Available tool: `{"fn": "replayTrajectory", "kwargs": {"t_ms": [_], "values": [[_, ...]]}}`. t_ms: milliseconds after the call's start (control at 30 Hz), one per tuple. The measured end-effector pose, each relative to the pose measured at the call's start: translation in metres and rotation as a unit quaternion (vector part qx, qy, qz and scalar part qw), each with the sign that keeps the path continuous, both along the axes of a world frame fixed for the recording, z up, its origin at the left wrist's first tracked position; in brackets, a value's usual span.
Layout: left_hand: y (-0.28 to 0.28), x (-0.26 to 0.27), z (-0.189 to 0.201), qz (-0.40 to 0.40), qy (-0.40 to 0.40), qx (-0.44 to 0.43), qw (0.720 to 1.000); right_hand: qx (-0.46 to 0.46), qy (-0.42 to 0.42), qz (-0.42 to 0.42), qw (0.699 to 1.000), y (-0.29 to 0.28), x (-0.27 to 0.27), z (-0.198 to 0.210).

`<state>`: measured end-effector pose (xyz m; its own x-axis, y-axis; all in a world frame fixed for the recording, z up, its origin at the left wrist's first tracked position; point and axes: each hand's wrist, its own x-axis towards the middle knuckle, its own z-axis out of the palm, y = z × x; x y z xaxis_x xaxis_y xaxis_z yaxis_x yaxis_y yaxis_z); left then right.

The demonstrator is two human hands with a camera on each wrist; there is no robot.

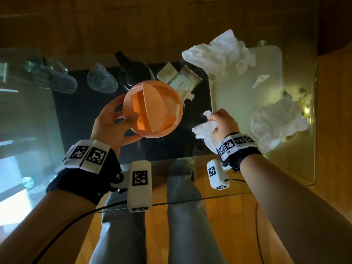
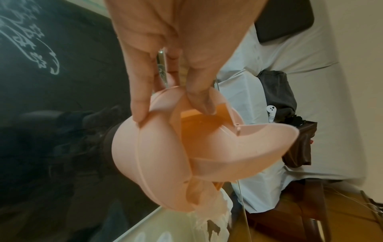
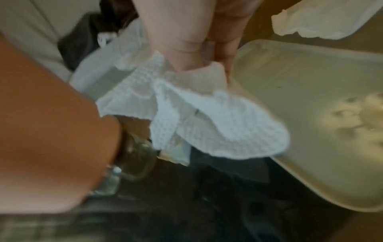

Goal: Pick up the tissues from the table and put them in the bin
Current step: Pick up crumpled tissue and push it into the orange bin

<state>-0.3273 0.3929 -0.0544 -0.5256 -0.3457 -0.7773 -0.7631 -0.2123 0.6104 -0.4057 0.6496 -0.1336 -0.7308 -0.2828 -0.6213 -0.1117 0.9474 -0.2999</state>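
My left hand (image 1: 114,124) grips a small round peach bin (image 1: 152,109) above the glass table, thumb pushing its swing lid inward; white tissue shows inside. In the left wrist view the thumb (image 2: 199,98) presses the lid and the fingers (image 2: 140,98) wrap the bin (image 2: 157,155). My right hand (image 1: 222,122) pinches a crumpled white tissue (image 1: 204,128) just right of the bin; the right wrist view shows that tissue (image 3: 207,124) hanging from the fingers (image 3: 186,54). Loose tissues lie at the far right (image 1: 219,54), the near right (image 1: 276,122), and a small scrap (image 1: 260,80) between them.
The glass table (image 1: 297,168) shows a dark shelf below with clear glass pieces (image 1: 102,79), a black pot (image 1: 133,73) and small packets (image 1: 179,77). A pale tray (image 1: 270,60) lies under the right tissues. My legs (image 1: 181,216) stand at the near table edge.
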Motion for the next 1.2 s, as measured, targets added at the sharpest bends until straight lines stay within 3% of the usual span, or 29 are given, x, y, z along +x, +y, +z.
{"fn": "replayTrajectory", "kwargs": {"t_ms": [133,233,400,500,700,867,1067,1200], "values": [[-0.009,-0.001,0.0,0.019,0.005,0.001,1.0,-0.071,0.074,-0.001,0.995,-0.032,-0.024,0.023],[-0.02,-0.004,-0.001,0.046,0.012,-0.009,0.999,-0.107,0.037,-0.011,0.994,-0.066,-0.043,0.014],[-0.031,-0.013,-0.005,0.062,0.019,-0.006,0.998,0.021,-0.035,0.089,0.995,-0.088,-0.05,-0.014],[-0.023,-0.022,-0.004,0.068,0.021,-0.006,0.997,0.016,-0.053,0.127,0.99,-0.079,-0.053,-0.017],[0.004,-0.058,0.003,0.059,0.007,-0.007,0.998,-0.086,0.047,-0.006,0.995,-0.048,-0.081,0.025],[0.009,-0.069,0.009,0.062,-0.018,-0.014,0.998,-0.105,0.126,-0.033,0.986,-0.022,-0.129,0.047],[0.01,-0.066,0.006,0.077,-0.019,-0.023,0.997,0.083,0.004,0.052,0.995,-0.025,-0.163,0.01],[0.011,-0.065,0.005,0.08,-0.014,-0.014,0.997,0.11,-0.069,0.105,0.986,-0.025,-0.155,-0.015]]}}
